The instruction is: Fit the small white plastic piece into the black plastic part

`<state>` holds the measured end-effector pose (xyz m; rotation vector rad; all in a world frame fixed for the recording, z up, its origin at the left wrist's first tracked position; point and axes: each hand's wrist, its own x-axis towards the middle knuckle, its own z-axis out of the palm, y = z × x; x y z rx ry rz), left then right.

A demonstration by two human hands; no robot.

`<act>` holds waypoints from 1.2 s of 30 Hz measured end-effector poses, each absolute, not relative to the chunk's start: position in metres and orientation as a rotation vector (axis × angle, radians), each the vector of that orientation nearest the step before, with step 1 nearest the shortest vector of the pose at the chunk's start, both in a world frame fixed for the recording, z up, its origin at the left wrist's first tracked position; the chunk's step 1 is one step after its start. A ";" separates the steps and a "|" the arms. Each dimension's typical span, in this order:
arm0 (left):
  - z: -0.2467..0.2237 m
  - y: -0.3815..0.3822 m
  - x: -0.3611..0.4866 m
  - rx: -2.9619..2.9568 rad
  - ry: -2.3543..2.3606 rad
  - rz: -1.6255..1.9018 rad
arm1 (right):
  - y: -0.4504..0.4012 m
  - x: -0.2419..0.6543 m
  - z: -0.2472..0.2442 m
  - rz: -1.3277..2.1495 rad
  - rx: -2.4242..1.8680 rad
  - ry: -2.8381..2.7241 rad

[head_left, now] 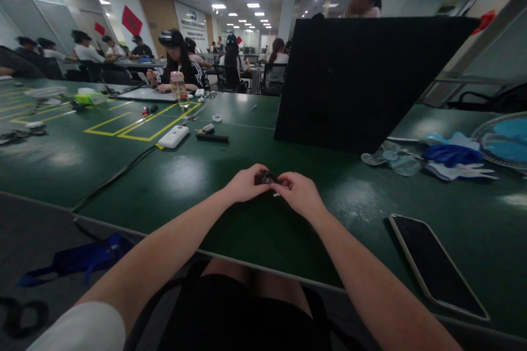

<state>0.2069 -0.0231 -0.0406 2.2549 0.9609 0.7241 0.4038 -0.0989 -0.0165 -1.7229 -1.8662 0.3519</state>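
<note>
Close together over the green table (173,170), both hands hold a small dark object (267,177) in front of the body. My left hand (246,183) has its thumb and fingers closed on the object's left side. On the other side, my right hand (301,192) pinches its right end, its fingertips almost meeting those of the left. The fingers partly cover the object, and its exact kind is too small to tell. A small white bit (276,194) shows just under the right fingertips.
A large black panel (354,82) stands ahead. A phone (438,263) lies at the right, gloves (457,156) and a fan blade (391,158) beyond it. A white power strip (174,136), a black bar (212,137) and a bottle (179,90) are left. A person (177,63) sits opposite.
</note>
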 end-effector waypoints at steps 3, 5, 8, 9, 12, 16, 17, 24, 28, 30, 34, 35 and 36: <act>-0.039 -0.024 0.206 2.312 1.011 0.721 | -0.099 0.404 -0.017 0.407 -1.717 -1.889; -0.036 -0.025 0.204 2.364 1.039 0.707 | -0.097 0.405 -0.017 0.404 -1.678 -1.838; -0.031 -0.027 0.203 2.422 1.037 0.680 | -0.091 0.408 -0.018 0.438 -1.617 -1.618; -0.030 -0.028 0.203 2.434 1.028 0.668 | -0.088 0.409 -0.019 0.479 -1.596 -1.522; -0.029 -0.030 0.205 2.454 1.016 0.658 | -0.081 0.407 -0.026 0.673 -1.515 -1.332; -0.029 -0.029 0.206 2.428 1.064 0.671 | -0.080 0.406 -0.032 0.823 -1.421 -1.432; -0.030 -0.029 0.206 2.422 1.072 0.670 | -0.081 0.407 -0.032 0.792 -1.436 -1.471; -0.031 -0.026 0.201 2.429 1.021 0.671 | -0.086 0.411 -0.023 0.608 -1.403 -1.381; -0.032 -0.025 0.200 2.373 1.025 0.676 | -0.092 0.405 -0.017 0.677 -1.334 -1.466; -0.031 -0.023 0.198 2.291 1.004 0.683 | -0.096 0.403 -0.014 0.573 -1.452 -1.614; -0.030 -0.020 0.195 2.162 0.988 0.644 | -0.100 0.404 -0.009 0.337 -1.611 -1.757; -0.030 -0.020 0.195 2.154 0.985 0.631 | -0.101 0.404 -0.009 0.308 -1.606 -1.752; -0.029 -0.020 0.195 2.152 0.979 0.622 | -0.101 0.404 -0.008 0.295 -1.598 -1.747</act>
